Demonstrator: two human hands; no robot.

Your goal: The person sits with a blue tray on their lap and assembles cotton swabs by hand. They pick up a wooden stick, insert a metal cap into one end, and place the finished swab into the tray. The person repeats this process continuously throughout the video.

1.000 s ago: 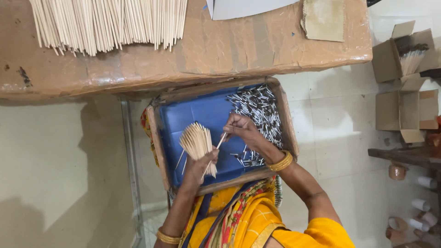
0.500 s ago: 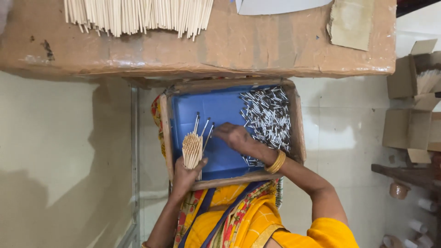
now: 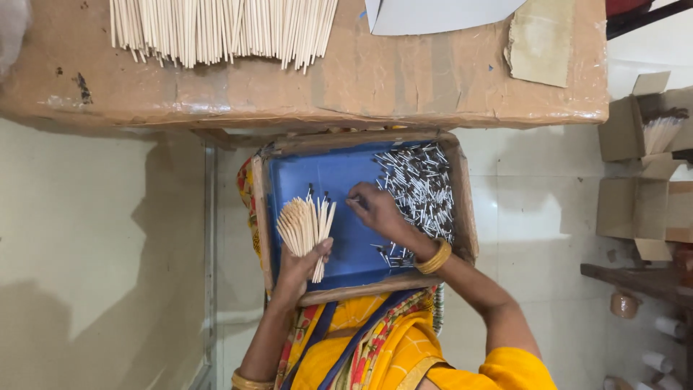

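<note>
The fan of sticks [image 3: 307, 225] is kept clasped in the left hand [image 3: 302, 269]; the right hand [image 3: 375, 209] has been shifted from it toward the pile of small dark-tipped pieces [image 3: 419, 189], its pinch unreadable.

Two hands, left [image 3: 299, 267] and right [image 3: 379, 211], work over one tray [image 3: 462, 209]. One fanned stick bundle [image 3: 304, 225], one tip heap [image 3: 421, 189]; two bangles [image 3: 435, 257]; three cardboard boxes [image 3: 626, 130]; one paper sheet [image 3: 433, 14] on one counter [image 3: 404, 79].
</note>
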